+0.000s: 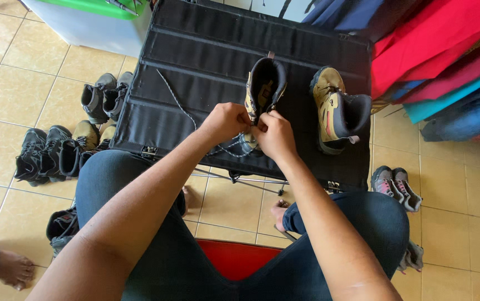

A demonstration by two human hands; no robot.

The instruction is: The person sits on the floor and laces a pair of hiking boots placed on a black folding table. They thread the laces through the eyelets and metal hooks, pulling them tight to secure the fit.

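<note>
Both hands on one tan-and-black hiking boot (264,89), standing upright near the front edge of the black folding table (206,50), right of centre, collar open toward the camera. Yellow-tan side panels, black padded collar and tongue, small pull loop at the heel. Left hand (226,121) fingers curled, pinching the grey-and-white lace (180,103) at the boot's lower eyelets. Right hand (273,135) likewise closed in a pinch on the lace, touching the left hand. One loose lace end trails left-back across the table.

Count on table: two boots. The second boot (337,111) stands near the right edge, same colours with a red accent, just beside the first, not touching.

Floor, left of table: grey pair (105,96), black pair (42,153), tan pair (92,136). Right of table: one grey-and-pink pair (396,187). More shoes partly hidden beside each knee; count unclear.
</note>
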